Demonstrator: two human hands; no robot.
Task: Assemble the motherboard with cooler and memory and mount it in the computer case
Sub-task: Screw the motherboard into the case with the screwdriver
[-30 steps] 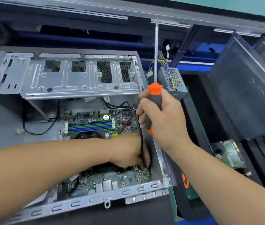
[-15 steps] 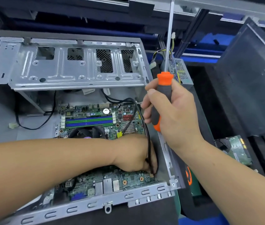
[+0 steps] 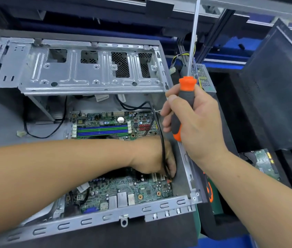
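Seating cable (image 3: pixel 162 140) with left hand (image 3: pixel 152 156) pinching it | motherboard (image 3: pixel 123 187) lies inside case (image 3: pixel 91 77) | right hand (image 3: pixel 195 120) grips screwdriver (image 3: pixel 184 104), shaft up | memory, screws: seemingly pending

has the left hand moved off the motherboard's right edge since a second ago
No. The left hand stays at the black cable by the motherboard's right edge; only the camera shifted.
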